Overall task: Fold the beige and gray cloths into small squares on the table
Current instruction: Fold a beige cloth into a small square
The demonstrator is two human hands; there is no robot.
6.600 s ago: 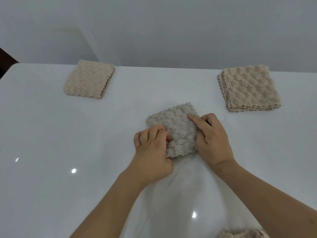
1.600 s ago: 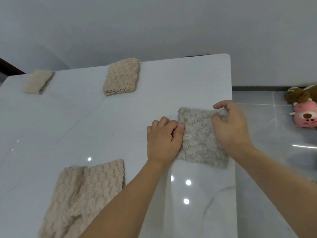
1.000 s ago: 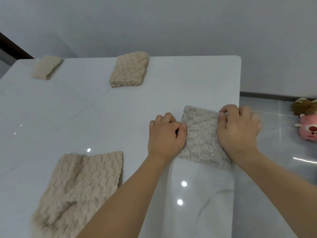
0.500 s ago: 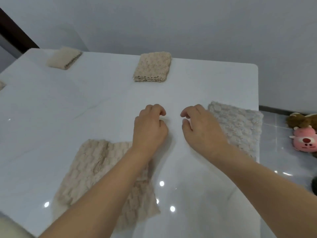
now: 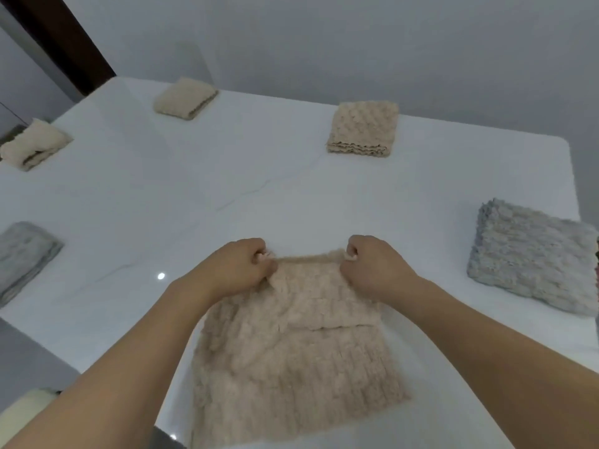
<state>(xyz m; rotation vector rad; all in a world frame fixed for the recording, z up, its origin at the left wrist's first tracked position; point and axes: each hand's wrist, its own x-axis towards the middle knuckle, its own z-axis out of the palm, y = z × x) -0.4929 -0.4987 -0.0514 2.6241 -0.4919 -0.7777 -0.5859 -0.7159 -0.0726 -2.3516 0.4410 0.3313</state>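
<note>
i see both hands at the far edge of a fluffy beige knitted cloth (image 5: 291,361) that lies partly spread on the near middle of the glossy white worktop (image 5: 259,189). my left hand (image 5: 236,270) is closed in a pinch on the far left corner, and my right hand (image 5: 372,270) is closed in a pinch on the far right corner, the edge stretched between them. part of the cloth already lies doubled over itself, with a fold line running across it.

the cloth looks light, soft and floppy, so i judge it will sag and bunch unless it is held by two corners and laid down flat; its nap should grip itself, while the worktop looks slippery.

around it sit finished squares: a folded gray cloth (image 5: 528,257) at the right edge, another folded gray cloth (image 5: 22,254) at the left, and three folded beige cloths (image 5: 363,128) towards the far side. a plain pale wall (image 5: 356,43) stands behind, with a dark door frame (image 5: 64,37) at the upper left.
</note>
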